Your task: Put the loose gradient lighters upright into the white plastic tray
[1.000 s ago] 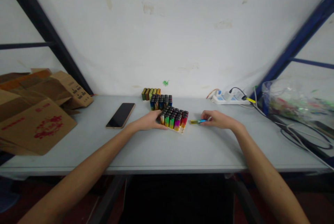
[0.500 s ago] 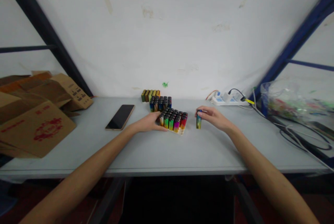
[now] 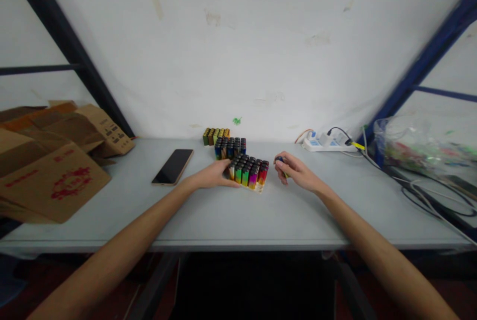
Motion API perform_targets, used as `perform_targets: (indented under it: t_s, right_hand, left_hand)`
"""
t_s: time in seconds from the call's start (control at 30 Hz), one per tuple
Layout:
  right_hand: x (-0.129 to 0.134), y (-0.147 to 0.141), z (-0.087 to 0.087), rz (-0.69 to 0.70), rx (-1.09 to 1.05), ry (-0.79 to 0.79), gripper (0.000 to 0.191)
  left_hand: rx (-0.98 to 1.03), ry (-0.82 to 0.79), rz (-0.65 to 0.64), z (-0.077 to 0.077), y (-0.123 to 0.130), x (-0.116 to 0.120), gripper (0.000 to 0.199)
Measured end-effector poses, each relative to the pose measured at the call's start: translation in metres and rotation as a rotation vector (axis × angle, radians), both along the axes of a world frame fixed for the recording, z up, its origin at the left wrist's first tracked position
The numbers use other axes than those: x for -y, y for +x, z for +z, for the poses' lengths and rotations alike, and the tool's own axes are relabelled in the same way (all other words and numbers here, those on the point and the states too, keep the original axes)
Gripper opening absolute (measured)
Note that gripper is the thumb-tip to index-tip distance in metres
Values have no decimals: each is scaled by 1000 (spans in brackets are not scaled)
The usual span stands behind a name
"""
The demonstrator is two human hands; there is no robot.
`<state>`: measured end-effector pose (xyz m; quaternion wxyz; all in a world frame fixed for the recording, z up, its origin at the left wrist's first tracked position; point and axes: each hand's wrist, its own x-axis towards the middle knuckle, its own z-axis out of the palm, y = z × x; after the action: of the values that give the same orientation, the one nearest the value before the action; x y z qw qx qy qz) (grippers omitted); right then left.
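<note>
Several colourful lighters with black tops [image 3: 245, 176] stand in rows in a pale tray [image 3: 258, 189] at the middle of the table. My left hand [image 3: 216, 175] grips the tray's left side, thumb at the front corner and fingers behind. To the right of the tray, my right hand [image 3: 292, 170] is closed round a single lighter [image 3: 279, 159]; its dark top and a bit of its yellowish lower end show, the rest is covered by fingers. Behind the tray stand a block of dark blue lighters [image 3: 230, 147] and a block of yellow-green ones [image 3: 216, 135].
A phone [image 3: 173, 166] lies left of my left hand. Folded cardboard boxes [image 3: 55, 181] fill the table's left end. At the back right are a white power strip [image 3: 328, 142], cables [image 3: 428, 196] and a clear plastic bag [image 3: 417, 146].
My right hand has moved slightly left and its fingers have wrapped further round the lighter, which was upright and mostly visible before. My left hand keeps its hold on the tray.
</note>
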<state>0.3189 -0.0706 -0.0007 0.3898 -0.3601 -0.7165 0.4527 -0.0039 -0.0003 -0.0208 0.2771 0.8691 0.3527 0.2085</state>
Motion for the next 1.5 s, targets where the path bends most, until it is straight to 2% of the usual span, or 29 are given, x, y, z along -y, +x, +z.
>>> perform_targets:
  t_s: [0.13,0.3,0.43,0.57,0.7,0.9,1.03,1.13,1.2,1.27,1.37,1.5]
  right_hand:
    - [2,-8,-4,-100,94,98,39]
    - [5,-19,-3,-230,303,232,54]
    - [1,-23,-8,-353,333,227,49]
    - [-3,-22,-13,-399,321,184,39]
    - [-4,-22,-14,-393,317,181,38]
    - [-4,-21,-12,-375,273,171,48]
    - [-2,-16,-6,-267,142,167,40]
    - [1,-12,3,-230,209,312,39]
    - [4,-10,9,-290,340,473,40]
    - [7,-8,15,-328,468,550,44]
    - [12,-7,19,-254,552,465,49]
    - [17,-10,18,-102,480,347,47]
  left_hand:
    - [-22,3,19,-2,0,-1,76]
    - [-25,4,14,-1,1,-1,76]
    - [-5,0,2,1,1,1,77]
    - [-1,-10,-11,1,0,1,76]
    - [4,-17,3,1,0,0,77]
    - [6,-12,9,1,1,0,77]
    - [10,-20,16,1,1,1,76]
    - [7,-2,16,1,1,1,77]
    - [2,5,12,1,1,1,78]
    - [-2,2,10,1,1,1,77]
    - [-21,-4,6,2,1,1,75]
    - [-34,2,0,2,1,1,74]
